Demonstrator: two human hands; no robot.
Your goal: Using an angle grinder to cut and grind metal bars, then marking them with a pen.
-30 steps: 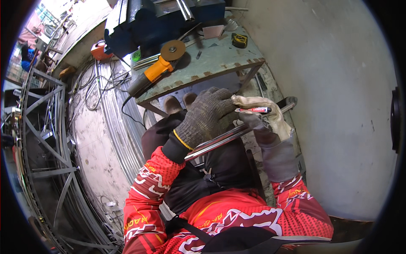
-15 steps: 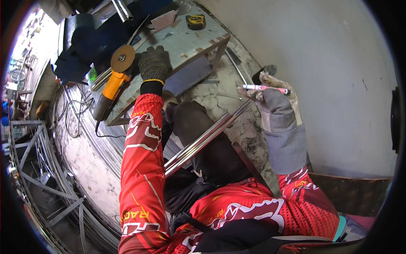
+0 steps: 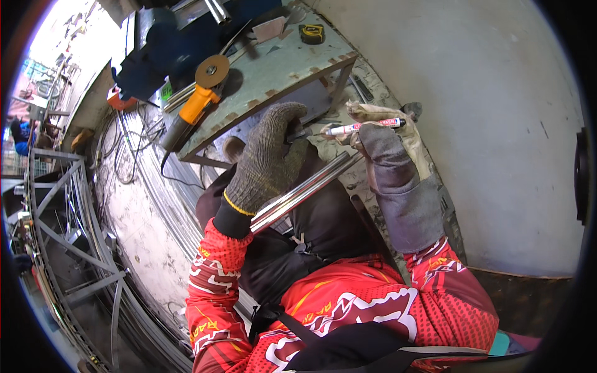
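A dark grey knitted glove with a yellow cuff edge covers my left hand (image 3: 264, 158). Its thumb and fingers close around a small dark grey piece (image 3: 301, 134), mostly hidden, pointing toward the marker. Grey leather covers my right hand (image 3: 395, 152), which grips a white and red marker (image 3: 364, 127) roughly level. The marker's left end comes close to the piece in my left hand; I cannot tell if they touch. Shiny metal tubes (image 3: 305, 194) lie slanted across my lap, below both hands.
On the metal workbench (image 3: 273, 74) rest an orange angle grinder (image 3: 198, 105) with a brown disc and a yellow-black tape measure (image 3: 311, 33). Long metal bars (image 3: 149, 168) lie on the floor at left, beside a steel frame (image 3: 74, 217). A wall (image 3: 485, 124) rises at right.
My left hand has come off the bench beside the grinder and moved right and nearer, close to the marker, with the small dark piece in it. My right hand still grips the marker.
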